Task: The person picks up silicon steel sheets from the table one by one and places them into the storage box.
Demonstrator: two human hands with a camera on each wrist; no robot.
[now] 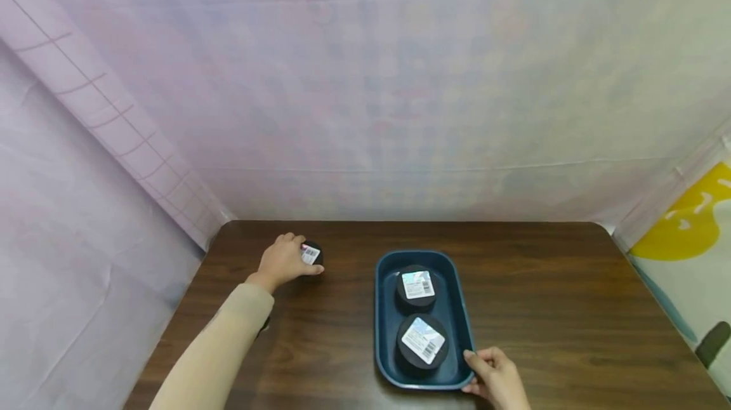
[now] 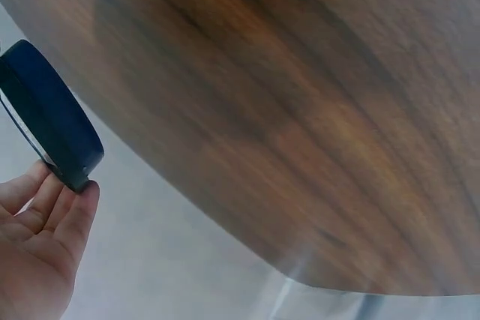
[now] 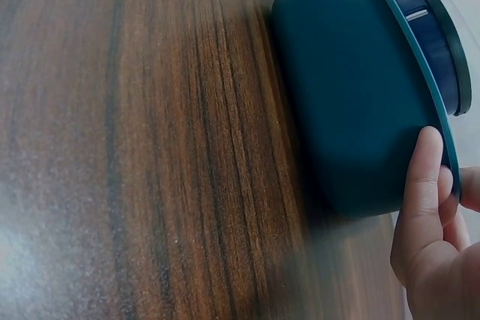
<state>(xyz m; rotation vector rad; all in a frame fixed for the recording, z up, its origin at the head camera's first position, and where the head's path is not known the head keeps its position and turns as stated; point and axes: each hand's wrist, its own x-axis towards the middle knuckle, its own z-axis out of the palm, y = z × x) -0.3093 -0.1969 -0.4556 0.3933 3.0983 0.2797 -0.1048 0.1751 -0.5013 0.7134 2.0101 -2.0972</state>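
Observation:
My left hand (image 1: 285, 259) grips a small round black container (image 1: 311, 254) with a white barcode label on top, at the left back part of the table. In the left wrist view the fingertips hold the rim of this container (image 2: 56, 114), which appears raised off the wood. A dark blue tray (image 1: 382, 369) with rounded corners lies right of the middle. Two round black labelled containers sit in it, a smaller one (image 1: 403, 305) behind and a larger one (image 1: 408, 367) in front. My right hand (image 1: 497, 377) pinches the tray's front right corner between thumb and fingers.
Everything stands on a dark brown wooden table (image 1: 542, 296). Behind it hangs a pale patterned cloth (image 1: 400, 112), with more cloth at both sides. A small dark object (image 1: 264, 325) shows beside the left sleeve; its kind I cannot tell.

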